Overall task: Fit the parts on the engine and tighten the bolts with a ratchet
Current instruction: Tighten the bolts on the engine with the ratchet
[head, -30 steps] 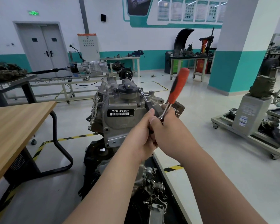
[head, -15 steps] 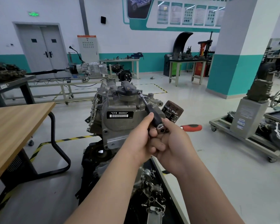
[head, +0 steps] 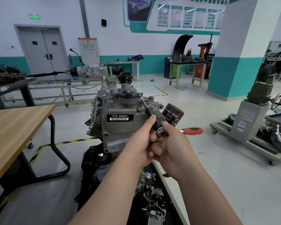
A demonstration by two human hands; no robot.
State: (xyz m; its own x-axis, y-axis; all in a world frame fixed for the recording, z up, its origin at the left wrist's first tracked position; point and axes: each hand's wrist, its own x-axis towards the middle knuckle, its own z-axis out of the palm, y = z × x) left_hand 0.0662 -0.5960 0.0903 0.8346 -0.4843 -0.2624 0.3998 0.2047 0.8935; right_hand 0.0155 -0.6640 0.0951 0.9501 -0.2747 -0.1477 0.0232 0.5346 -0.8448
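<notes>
A grey engine [head: 120,111] with a black "CFB 666660" label stands upright in front of me. A ratchet with a long black extension [head: 150,113] reaches up to a bolt beside the black cap [head: 127,93] on the engine's top. My left hand [head: 141,142] grips the extension near the ratchet head [head: 161,132]. My right hand [head: 172,148] holds the ratchet at its head, and the red handle [head: 193,131] points out to the right. A dark oil filter [head: 173,116] sticks out from the engine's right side.
A wooden table [head: 15,132] stands at the left. Loose metal parts [head: 152,200] lie on the black stand below the engine. An engine on a wheeled trolley [head: 250,120] sits at the right. Workbenches line the far wall, and a pillar [head: 240,54] rises at the right.
The ratchet's red handle has swung from pointing up to pointing right over the last second. Both hands kept their hold on the tool, and the view has shifted slightly.
</notes>
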